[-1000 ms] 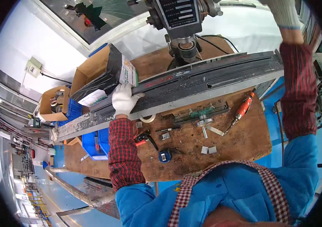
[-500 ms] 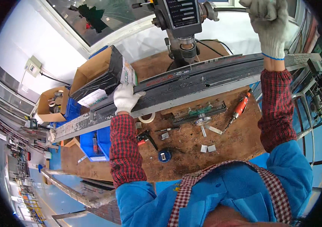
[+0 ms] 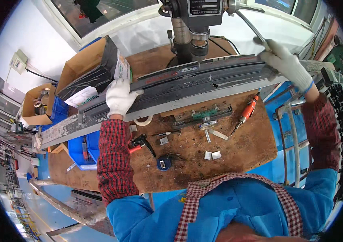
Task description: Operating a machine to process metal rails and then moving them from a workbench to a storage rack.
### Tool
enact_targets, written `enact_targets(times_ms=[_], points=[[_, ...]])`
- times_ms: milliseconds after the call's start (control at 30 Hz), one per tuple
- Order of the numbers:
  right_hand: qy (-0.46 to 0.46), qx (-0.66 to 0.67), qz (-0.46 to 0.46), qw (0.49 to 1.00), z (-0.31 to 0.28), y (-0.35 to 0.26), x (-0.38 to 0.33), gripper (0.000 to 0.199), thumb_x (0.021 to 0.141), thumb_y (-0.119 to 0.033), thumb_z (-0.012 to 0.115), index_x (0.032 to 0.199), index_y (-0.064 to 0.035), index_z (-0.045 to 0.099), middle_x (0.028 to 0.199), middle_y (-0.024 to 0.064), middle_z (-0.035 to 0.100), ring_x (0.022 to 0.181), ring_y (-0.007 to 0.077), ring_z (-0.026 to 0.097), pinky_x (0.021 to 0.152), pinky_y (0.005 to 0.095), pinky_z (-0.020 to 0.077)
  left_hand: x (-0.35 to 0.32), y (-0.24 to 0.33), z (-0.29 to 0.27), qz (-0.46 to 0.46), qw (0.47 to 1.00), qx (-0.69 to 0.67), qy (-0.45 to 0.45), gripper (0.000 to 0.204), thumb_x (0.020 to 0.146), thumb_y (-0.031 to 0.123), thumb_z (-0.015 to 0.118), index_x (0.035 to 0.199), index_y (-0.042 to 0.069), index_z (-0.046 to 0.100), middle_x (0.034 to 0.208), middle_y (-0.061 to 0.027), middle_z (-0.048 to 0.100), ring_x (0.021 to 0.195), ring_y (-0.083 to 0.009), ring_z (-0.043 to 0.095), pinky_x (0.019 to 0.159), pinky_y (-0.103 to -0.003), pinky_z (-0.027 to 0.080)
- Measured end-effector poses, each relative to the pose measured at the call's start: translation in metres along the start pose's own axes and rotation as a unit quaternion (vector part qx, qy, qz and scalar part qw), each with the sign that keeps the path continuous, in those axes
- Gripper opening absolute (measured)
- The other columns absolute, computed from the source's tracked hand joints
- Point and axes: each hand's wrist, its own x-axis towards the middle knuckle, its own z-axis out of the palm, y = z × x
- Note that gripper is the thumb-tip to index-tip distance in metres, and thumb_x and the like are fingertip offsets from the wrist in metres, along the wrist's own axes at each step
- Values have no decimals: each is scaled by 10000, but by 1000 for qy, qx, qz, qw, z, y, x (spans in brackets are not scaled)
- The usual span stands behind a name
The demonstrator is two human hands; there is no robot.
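A long dark metal profile point(image 3: 171, 88) with a pale near side lies across the bench from left to right. My left hand point(image 3: 120, 98), in a white knit glove, holds its left part, thumb stretched to the right and fingers over the far edge. Behind the profile stands a drill press point(image 3: 203, 18), its chuck point(image 3: 199, 47) close to the far edge; whether a bit touches the profile is hidden. My right hand point(image 3: 286, 64), gloved too, is closed round the end of the drill press lever point(image 3: 252, 26), which slants down to the right.
On the wooden bench point(image 3: 244, 157) lie a red air tool point(image 3: 247, 111), a green-and-black clamp fixture point(image 3: 206, 117), a tape measure point(image 3: 164, 163) and a tape roll point(image 3: 143, 120). Blue bins point(image 3: 80, 155) and cardboard boxes point(image 3: 84, 66) stand left. Stacked profiles point(image 3: 337, 117) are at right.
My right hand has come down and nearer to me, swinging the drill press lever downward. The left hand stays on the profile. The whole view has shifted slightly.
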Motion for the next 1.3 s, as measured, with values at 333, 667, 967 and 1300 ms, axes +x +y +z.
enact_targets(times_ms=[333,667,967,1300], points=[[47,110,68,991,56,45,38,262,977,-292,639,913,-43,691,583,-23,506,456,79,443,412,235,361,1,-3,3,16,1000,-22,-3,475,759,503,788,931,65,722,927,-105,635,929,-321,590,819,-405,507],[163,156,-13,974,126,100,95,272,987,-300,629,993,-38,702,658,-24,560,542,78,485,475,242,375,10,-2,4,24,999,-25,-5,470,774,510,776,934,72,723,939,-109,647,936,-325,596,828,-410,505],[141,-93,37,985,61,51,36,305,987,-352,663,1023,-53,711,702,26,643,596,144,589,535,291,462,3,-4,8,44,999,-24,0,462,788,510,767,937,74,722,950,-119,662,937,-335,603,830,-415,504],[306,-299,-144,892,-70,-118,72,187,968,-188,636,907,-25,704,808,48,688,677,189,640,647,312,523,2,-5,0,27,999,-17,-17,461,775,496,786,938,69,721,923,-119,664,917,-333,607,823,-416,504]])
